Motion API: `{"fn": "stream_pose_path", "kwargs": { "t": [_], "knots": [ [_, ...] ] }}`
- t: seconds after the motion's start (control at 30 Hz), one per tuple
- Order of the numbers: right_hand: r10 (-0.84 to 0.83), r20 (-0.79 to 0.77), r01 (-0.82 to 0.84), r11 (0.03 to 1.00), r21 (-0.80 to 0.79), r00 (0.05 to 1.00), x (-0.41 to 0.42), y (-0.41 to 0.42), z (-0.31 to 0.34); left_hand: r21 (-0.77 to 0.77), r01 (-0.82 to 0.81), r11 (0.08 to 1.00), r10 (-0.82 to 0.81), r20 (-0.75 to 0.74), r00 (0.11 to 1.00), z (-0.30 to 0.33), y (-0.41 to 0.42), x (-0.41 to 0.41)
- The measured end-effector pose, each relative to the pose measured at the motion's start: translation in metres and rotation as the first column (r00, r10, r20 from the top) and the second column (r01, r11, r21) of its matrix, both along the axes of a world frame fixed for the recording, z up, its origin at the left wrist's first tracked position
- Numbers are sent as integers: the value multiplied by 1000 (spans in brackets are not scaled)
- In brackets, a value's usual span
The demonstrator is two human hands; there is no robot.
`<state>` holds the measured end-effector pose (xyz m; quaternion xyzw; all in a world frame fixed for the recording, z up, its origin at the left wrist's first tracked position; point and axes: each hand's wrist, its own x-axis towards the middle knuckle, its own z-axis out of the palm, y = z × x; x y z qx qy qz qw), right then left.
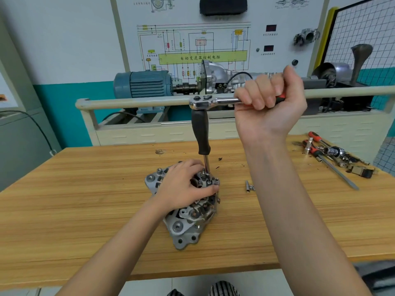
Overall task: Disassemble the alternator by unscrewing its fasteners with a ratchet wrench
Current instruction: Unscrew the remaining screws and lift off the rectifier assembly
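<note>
The grey alternator (185, 226) lies on the wooden table (85, 199), its open back facing up. My left hand (181, 186) grips its upper part, fingers curled over the top and thumb at the right side. A chrome ratchet wrench (210, 102) sits high above it, its head mounted on a black-handled extension (200, 133) that stands upright with its steel tip on a fastener (207, 173) beside my left fingers. My right hand (270, 99) grips the wrench's handle, whose red end shows past my fingers.
Two or three loose bolts (249, 186) lie just right of the alternator. Screwdrivers, sockets and bits (333, 155) are scattered at the table's far right. Behind the table stands a training rig with a rail (132, 101), a blue motor (142, 83) and a gearbox.
</note>
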<state>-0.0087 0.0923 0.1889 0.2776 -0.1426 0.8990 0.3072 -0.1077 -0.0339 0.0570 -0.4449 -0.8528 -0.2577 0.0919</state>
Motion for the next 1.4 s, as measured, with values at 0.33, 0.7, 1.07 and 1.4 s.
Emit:
{"fn": "stream_pose_path", "kwargs": {
  "t": [0.33,0.7,1.07,1.4],
  "knots": [
    [49,36,-49,999,-13,998,-1,-13,4,-22,323,946,-308,242,920,21,-14,-3],
    [15,-19,-18,981,-193,1000,16,13,-10,33,265,964,-266,183,946,7,11,22],
    [48,-32,-54,979,-196,998,20,16,-13,-248,-210,946,190,-104,976,-15,5,29],
    [118,-60,-126,980,-154,991,26,1,-20,-315,179,932,-177,34,984,2,-13,-4]
  ]
}}
